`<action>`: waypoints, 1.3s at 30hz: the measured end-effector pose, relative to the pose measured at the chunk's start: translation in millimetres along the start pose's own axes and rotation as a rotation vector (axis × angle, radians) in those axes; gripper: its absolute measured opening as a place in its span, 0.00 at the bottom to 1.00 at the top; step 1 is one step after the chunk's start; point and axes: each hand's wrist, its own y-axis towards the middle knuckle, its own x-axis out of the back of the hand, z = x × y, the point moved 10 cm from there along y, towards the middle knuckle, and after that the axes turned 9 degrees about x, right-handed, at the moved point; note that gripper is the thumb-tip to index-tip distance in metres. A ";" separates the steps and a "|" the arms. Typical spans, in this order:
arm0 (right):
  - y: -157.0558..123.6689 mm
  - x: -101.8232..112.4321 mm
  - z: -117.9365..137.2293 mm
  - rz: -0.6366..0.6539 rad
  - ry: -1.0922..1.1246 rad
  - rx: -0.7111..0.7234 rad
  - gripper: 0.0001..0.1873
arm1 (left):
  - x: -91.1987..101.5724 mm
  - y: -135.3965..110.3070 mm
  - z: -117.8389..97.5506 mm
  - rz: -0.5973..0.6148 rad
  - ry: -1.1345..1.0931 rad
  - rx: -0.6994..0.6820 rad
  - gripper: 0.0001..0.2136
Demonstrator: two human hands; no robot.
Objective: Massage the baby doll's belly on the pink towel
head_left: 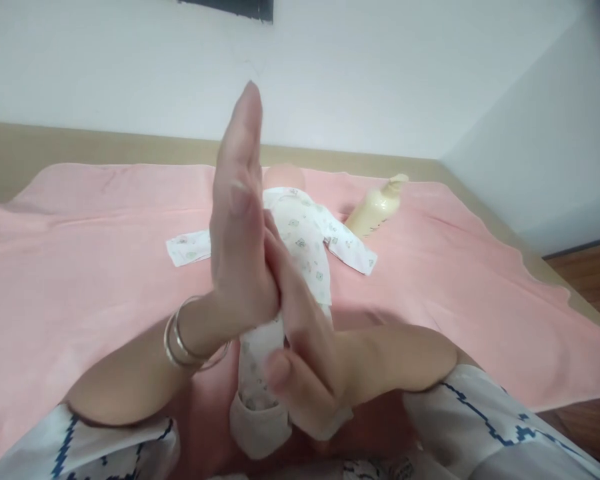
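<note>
My left hand (240,220), with thin bangles at the wrist, is held up with its fingers straight. Against its palm presses my right hand (305,333), the heel of one palm on the other and the fingers extended. Neither hand shows anything held. Below and behind them, a baby doll (303,247) in white printed clothes lies on its back, sleeves spread out to the sides. My hands and forearms cover part of its torso and legs. A baby bottle (375,210) with pale yellow colouring lies tilted beside the doll's sleeve on the right.
A pink blanket (105,287) is spread under the doll on a beige surface (145,143). White walls (380,80) rise behind and at the right, with a dark panel (250,8) at the top. Brown wooden flooring (590,273) shows at the right edge.
</note>
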 end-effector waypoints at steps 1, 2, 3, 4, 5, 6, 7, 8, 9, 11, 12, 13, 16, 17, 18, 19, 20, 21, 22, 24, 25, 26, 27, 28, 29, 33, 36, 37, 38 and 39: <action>7.5 0.0 -8.8 0.003 0.006 -0.005 0.29 | 1.2 9.4 8.0 0.010 -0.047 0.005 0.25; 16.3 0.6 -19.2 0.005 0.013 -0.008 0.28 | 2.2 20.1 20.7 0.012 -0.087 0.034 0.24; 25.4 1.9 -30.5 0.000 0.019 -0.010 0.27 | 5.0 31.4 37.9 -0.013 -0.123 0.084 0.24; 33.8 2.6 -42.7 -0.004 0.024 -0.018 0.26 | 6.9 42.7 58.0 -0.038 -0.131 0.140 0.24; 40.6 2.3 -55.0 -0.010 0.030 -0.030 0.25 | 9.5 53.0 78.9 -0.070 -0.111 0.188 0.25; 45.4 0.7 -67.1 -0.017 0.037 -0.047 0.24 | 12.1 62.1 100.6 -0.102 -0.087 0.237 0.26; 48.1 -2.1 -78.7 -0.029 0.044 -0.069 0.23 | 15.4 69.4 121.5 -0.136 -0.043 0.281 0.26; 48.9 -6.3 -89.7 -0.042 0.052 -0.095 0.23 | 19.1 74.8 139.6 -0.172 0.013 0.311 0.24; 48.3 -12.5 -100.0 -0.046 0.057 -0.122 0.23 | 19.3 79.0 154.1 -0.169 0.108 0.328 0.19; 46.2 -29.2 -116.3 -0.019 0.039 -0.154 0.23 | 12.8 83.2 171.9 -0.101 0.261 0.313 0.10; 45.9 -37.6 -121.7 0.002 0.015 -0.151 0.24 | 7.9 82.8 176.7 -0.058 0.321 0.298 0.09; 46.2 -45.4 -125.6 0.026 -0.014 -0.135 0.24 | 3.5 81.2 179.6 -0.024 0.361 0.286 0.09; 48.8 -59.6 -133.8 0.072 -0.072 -0.090 0.26 | -2.3 73.1 181.4 -0.019 0.420 0.285 0.12; 49.2 -62.1 -137.2 0.090 -0.078 -0.094 0.28 | -3.2 70.5 180.7 -0.030 0.432 0.286 0.12; 49.2 -64.1 -140.7 0.113 -0.081 -0.104 0.28 | -4.5 68.2 179.4 -0.037 0.443 0.281 0.12; 48.6 -65.4 -144.1 0.137 -0.085 -0.113 0.29 | -5.6 66.1 178.1 -0.041 0.454 0.272 0.12; 47.6 -65.8 -147.2 0.157 -0.086 -0.116 0.30 | -6.4 64.1 177.2 -0.042 0.462 0.262 0.12; 46.3 -66.2 -149.9 0.178 -0.083 -0.110 0.30 | -6.8 62.0 176.8 -0.042 0.464 0.251 0.13; 44.5 -66.3 -152.6 0.196 -0.076 -0.096 0.29 | -6.9 59.9 176.9 -0.037 0.462 0.237 0.14; 40.3 -65.2 -159.9 0.215 -0.063 -0.066 0.28 | -6.7 55.4 178.1 -0.019 0.462 0.203 0.15; 38.2 -63.9 -164.9 0.214 -0.061 -0.058 0.28 | -6.2 53.1 179.2 -0.010 0.466 0.185 0.16; 36.4 -62.6 -170.5 0.212 -0.062 -0.058 0.28 | -5.6 51.1 180.5 -0.001 0.471 0.168 0.17; 35.0 -61.5 -176.0 0.209 -0.065 -0.065 0.28 | -4.7 49.4 182.1 0.005 0.478 0.156 0.17; 34.1 -60.8 -181.1 0.209 -0.069 -0.081 0.29 | -3.5 48.3 184.0 0.008 0.485 0.149 0.18; 33.4 -60.8 -185.2 0.213 -0.076 -0.104 0.30 | -2.6 47.7 186.0 0.011 0.492 0.148 0.19; 27.7 -60.2 -188.0 0.205 -0.150 -0.299 0.33 | -2.1 49.1 191.2 0.026 0.508 0.153 0.20; 19.5 -64.5 -162.8 0.223 -0.233 -0.337 0.34 | -2.4 50.8 192.6 0.029 0.511 0.153 0.21; 17.9 -67.9 -149.7 0.241 -0.255 -0.294 0.34 | -2.2 51.1 193.4 0.028 0.513 0.157 0.21; 16.7 -71.1 -136.9 0.255 -0.274 -0.241 0.33 | -2.0 51.3 194.1 0.027 0.515 0.161 0.21; 15.8 -73.5 -126.4 0.265 -0.288 -0.192 0.33 | -1.9 51.4 194.8 0.028 0.519 0.166 0.22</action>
